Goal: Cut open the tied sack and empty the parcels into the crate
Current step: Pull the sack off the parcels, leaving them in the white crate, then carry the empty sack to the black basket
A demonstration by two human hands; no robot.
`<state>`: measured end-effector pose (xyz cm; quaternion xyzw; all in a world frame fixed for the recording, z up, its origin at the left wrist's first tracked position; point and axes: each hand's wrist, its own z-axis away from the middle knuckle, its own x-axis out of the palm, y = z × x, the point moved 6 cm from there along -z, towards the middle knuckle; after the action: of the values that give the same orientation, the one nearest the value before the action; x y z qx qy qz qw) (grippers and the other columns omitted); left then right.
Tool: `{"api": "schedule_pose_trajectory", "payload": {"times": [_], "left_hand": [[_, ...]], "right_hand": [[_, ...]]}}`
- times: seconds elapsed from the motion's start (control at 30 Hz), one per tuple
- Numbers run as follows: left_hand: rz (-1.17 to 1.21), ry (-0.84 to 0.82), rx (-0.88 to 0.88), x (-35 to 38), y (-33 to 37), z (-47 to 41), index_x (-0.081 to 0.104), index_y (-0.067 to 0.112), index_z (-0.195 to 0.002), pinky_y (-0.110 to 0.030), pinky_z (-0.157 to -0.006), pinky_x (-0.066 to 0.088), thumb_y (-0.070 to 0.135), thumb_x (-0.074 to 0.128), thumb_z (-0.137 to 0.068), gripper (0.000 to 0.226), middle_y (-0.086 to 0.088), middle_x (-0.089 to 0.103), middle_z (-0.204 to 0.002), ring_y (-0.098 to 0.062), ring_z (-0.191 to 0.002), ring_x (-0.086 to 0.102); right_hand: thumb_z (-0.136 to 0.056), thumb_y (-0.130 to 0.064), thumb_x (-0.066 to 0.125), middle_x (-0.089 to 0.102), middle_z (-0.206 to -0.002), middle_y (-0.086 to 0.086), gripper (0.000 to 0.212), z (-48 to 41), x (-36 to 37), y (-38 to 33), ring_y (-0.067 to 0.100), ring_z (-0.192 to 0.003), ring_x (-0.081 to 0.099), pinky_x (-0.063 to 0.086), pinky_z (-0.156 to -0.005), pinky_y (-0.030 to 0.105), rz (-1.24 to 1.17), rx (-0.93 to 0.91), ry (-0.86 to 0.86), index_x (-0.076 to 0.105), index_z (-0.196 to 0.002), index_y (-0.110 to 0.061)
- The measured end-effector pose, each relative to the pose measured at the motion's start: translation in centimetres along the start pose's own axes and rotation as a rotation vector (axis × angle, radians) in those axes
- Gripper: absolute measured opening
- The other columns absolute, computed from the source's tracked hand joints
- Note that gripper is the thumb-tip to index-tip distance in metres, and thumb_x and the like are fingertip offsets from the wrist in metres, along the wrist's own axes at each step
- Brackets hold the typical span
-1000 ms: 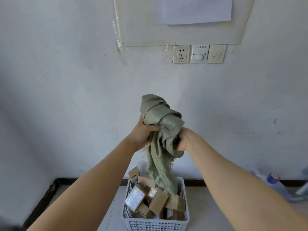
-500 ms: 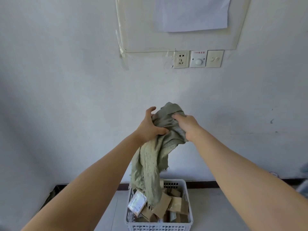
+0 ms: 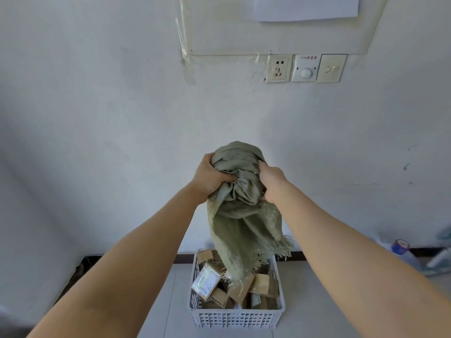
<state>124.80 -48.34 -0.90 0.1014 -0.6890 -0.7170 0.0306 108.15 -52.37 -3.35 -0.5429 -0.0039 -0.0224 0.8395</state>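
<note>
A limp grey-green woven sack (image 3: 244, 223) hangs in the air in front of a white wall, bunched at its top. My left hand (image 3: 208, 176) grips the bunched cloth on its left side and my right hand (image 3: 273, 180) grips it on the right. The sack's frayed open end dangles into a white slatted plastic crate (image 3: 234, 319) on the floor. Several brown cardboard parcels (image 3: 263, 284) lie piled in the crate, one with a shiny label (image 3: 205, 281) facing up.
The crate stands against the white wall on a pale tiled floor (image 3: 158, 301). A socket and switches (image 3: 305, 68) are on the wall above. At the right, by the skirting, lie a clear plastic bottle with a blue cap (image 3: 400, 248) and other objects.
Both hands have gathered more of the sack into a tighter bundle, and less cloth hangs below them. The view has tilted a little, showing more of the crate.
</note>
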Motion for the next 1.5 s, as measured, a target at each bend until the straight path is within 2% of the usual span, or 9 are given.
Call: {"api": "schedule_pose_trajectory", "payload": {"times": [0.13,0.27,0.57,0.7,0.9,1.03,1.13,1.3,1.5], "left_hand": [[-0.3,0.061,0.122,-0.3,0.4,-0.8,0.031,0.019,-0.136,-0.032,-0.082,0.05,0.012,0.077,-0.07,0.081,-0.002,0.055,-0.116,-0.019,-0.1,0.057],[-0.33,-0.028,0.219,1.1,1.3,-0.8,0.02,0.021,-0.142,-0.029,-0.084,0.048,0.011,0.078,-0.07,0.092,0.0,0.05,-0.12,-0.015,-0.102,0.055],[-0.371,-0.386,0.014,0.5,-2.3,-0.6,0.006,0.041,-0.148,-0.047,-0.11,0.034,0.028,0.09,-0.056,0.124,0.009,0.018,-0.15,-0.022,-0.135,0.03],[-0.387,-0.304,-0.044,-1.8,-2.9,-0.9,0.023,0.061,-0.134,-0.054,-0.109,0.032,0.03,0.09,-0.051,0.111,0.009,0.017,-0.148,-0.028,-0.136,0.026],[0.003,-0.224,-0.021,-3.3,-2.6,-1.2,0.041,0.027,-0.13,-0.034,-0.076,0.055,-0.014,0.073,-0.067,0.081,-0.01,0.057,-0.119,-0.025,-0.104,0.061],[-0.334,-0.023,0.061,-6.3,-3.1,-1.7,0.047,0.023,-0.127,-0.026,-0.074,0.049,-0.011,0.065,-0.067,0.071,-0.001,0.061,-0.108,-0.02,-0.097,0.059],[-0.573,0.009,0.154,-6.4,-2.6,-1.8,0.038,0.028,-0.129,-0.036,-0.076,0.052,-0.004,0.061,-0.065,0.075,-0.001,0.058,-0.109,-0.022,-0.097,0.059],[-0.39,0.134,0.117,-7.5,-1.8,-0.8,0.014,0.034,-0.138,-0.026,-0.074,0.055,0.002,0.067,-0.069,0.092,0.001,0.048,-0.12,-0.016,-0.098,0.059],[-0.163,0.166,-0.125,-9.0,-2.1,1.1,0.031,0.041,-0.134,-0.032,-0.088,0.051,0.019,0.086,-0.064,0.091,0.003,0.043,-0.131,-0.017,-0.111,0.054]], "right_hand": [[-0.088,-0.056,0.05,0.052,-0.124,0.002,0.059,1.1,2.0,-1.9,0.022,-0.099,0.052,0.039,-0.062,0.025,0.29,-0.267,-0.04,0.047,-0.131,-0.015],[-0.08,-0.05,0.068,0.063,-0.103,0.0,0.048,2.1,4.0,-1.2,0.017,-0.086,0.06,0.043,-0.055,0.025,0.292,-0.152,-0.231,0.056,-0.112,-0.017],[-0.089,-0.016,0.061,0.063,-0.113,0.013,0.034,-2.2,1.4,2.0,0.031,-0.097,0.063,0.052,-0.076,0.039,-0.178,0.1,0.044,0.056,-0.119,0.001],[-0.093,-0.027,0.057,0.068,-0.107,0.014,0.029,-2.2,3.2,3.1,0.03,-0.09,0.065,0.055,-0.073,0.042,-0.218,0.233,-0.138,0.066,-0.108,-0.005],[-0.097,-0.022,0.046,0.064,-0.087,0.014,0.026,-1.7,6.2,2.6,0.029,-0.075,0.062,0.055,-0.059,0.037,-0.08,0.262,-0.318,0.062,-0.096,-0.002],[-0.095,-0.03,0.047,0.052,-0.105,0.012,0.041,-2.7,6.0,-0.6,0.032,-0.102,0.055,0.044,-0.091,0.042,0.318,-0.109,-0.089,0.051,-0.124,0.0],[-0.081,-0.062,0.056,0.057,-0.123,-0.005,0.06,-1.8,10.0,-1.6,0.019,-0.112,0.054,0.047,-0.094,0.041,0.446,-0.214,-0.443,0.051,-0.128,-0.025],[-0.081,-0.021,0.068,0.067,-0.106,0.003,0.038,-3.1,13.4,-2.0,0.02,-0.089,0.066,0.055,-0.072,0.03,0.469,-0.282,-0.603,0.06,-0.118,-0.021],[-0.083,-0.002,0.055,0.069,-0.103,0.018,0.024,-5.7,14.6,-1.5,0.029,-0.08,0.066,0.057,-0.077,0.038,0.113,-0.02,-0.622,0.068,-0.104,-0.004]]}}
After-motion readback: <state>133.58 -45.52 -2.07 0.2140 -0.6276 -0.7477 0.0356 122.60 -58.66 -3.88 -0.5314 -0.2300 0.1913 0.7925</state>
